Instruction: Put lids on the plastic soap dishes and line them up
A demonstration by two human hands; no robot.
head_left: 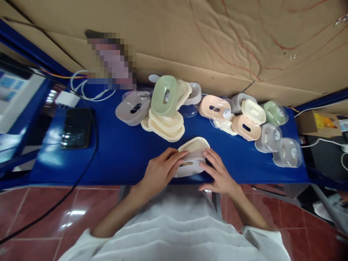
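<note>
In front of me, near the front edge of the blue table, is a pale grey plastic box (190, 169) with an oval slot, part of which shows. Just behind it, along its far side, lies a cream plastic piece (195, 144); whether the two are joined I cannot tell. My left hand (163, 167) grips the box from the left, its fingers together over the rim and hiding that end. My right hand (219, 174) holds the opposite end, fingertips on the edge and thumb apart below.
Green (166, 95), cream (165, 125) and grey (133, 107) plastic parts are piled behind on the left. Peach boxes (246, 127) and clear-covered boxes (287, 153) stand on the right. A black device (76, 128) and a black cable (92, 152) lie at the left.
</note>
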